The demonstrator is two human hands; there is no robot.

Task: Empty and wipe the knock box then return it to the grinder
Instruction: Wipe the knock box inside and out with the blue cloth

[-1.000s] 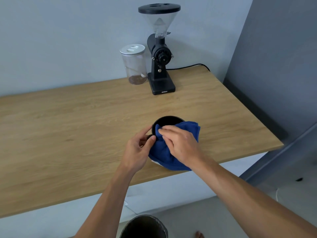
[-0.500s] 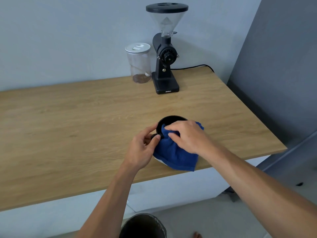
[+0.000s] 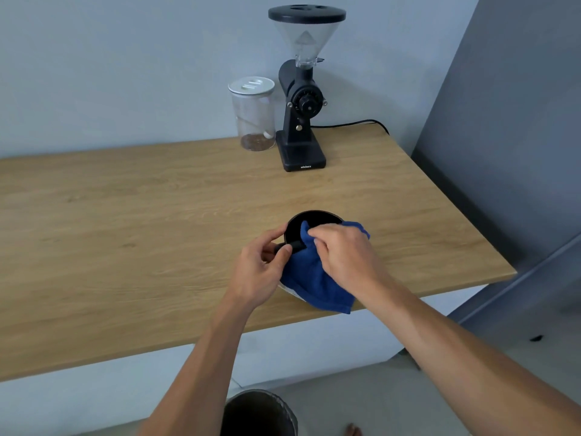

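Near the wooden table's front edge, the round black knock box now shows its bar (hidden half a second ago), pinched by the left hand. Right hand presses fuzzy blue cloth inside, well apart from the grinder.

Matt black, clear plastic, blue cloth on pale wood

The counter is light wood with visible grain and a smooth satin face. The knock box looks matt black, and the towel draped over it is nubby blue terry cloth. At the far side, the grinder is matt black with a clear plastic hopper; the jar is transparent with a whitish lid.
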